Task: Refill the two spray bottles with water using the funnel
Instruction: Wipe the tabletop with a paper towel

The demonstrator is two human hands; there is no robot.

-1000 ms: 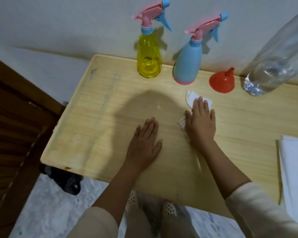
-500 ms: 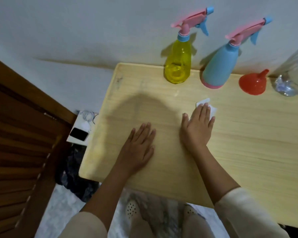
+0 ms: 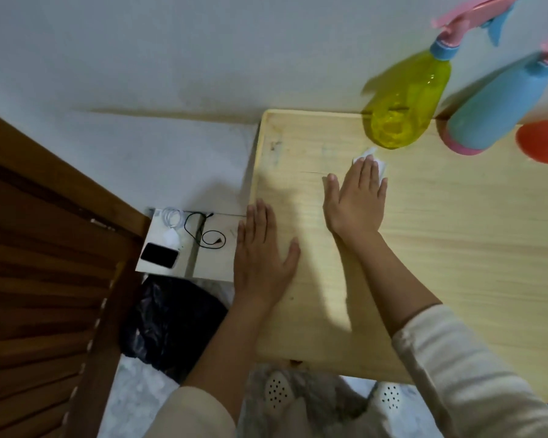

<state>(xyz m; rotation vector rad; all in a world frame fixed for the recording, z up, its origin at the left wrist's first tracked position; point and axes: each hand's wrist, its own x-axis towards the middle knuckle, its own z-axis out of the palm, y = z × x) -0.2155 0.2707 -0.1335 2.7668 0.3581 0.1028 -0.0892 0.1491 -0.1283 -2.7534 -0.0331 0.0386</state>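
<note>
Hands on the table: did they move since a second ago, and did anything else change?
The right hand, flat on the white tissue, slid it left and away across the table, ending just before the yellow bottle. The left hand slid left to the table's edge. Nothing was picked up or let go. That bottle, the blue bottle and the red funnel stayed put.

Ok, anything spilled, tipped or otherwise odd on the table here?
Nothing stands out. The yellow spray bottle and blue spray bottle stand capped on their bases; no puddle shows. The right hand presses a white tissue flat on the table.
</note>
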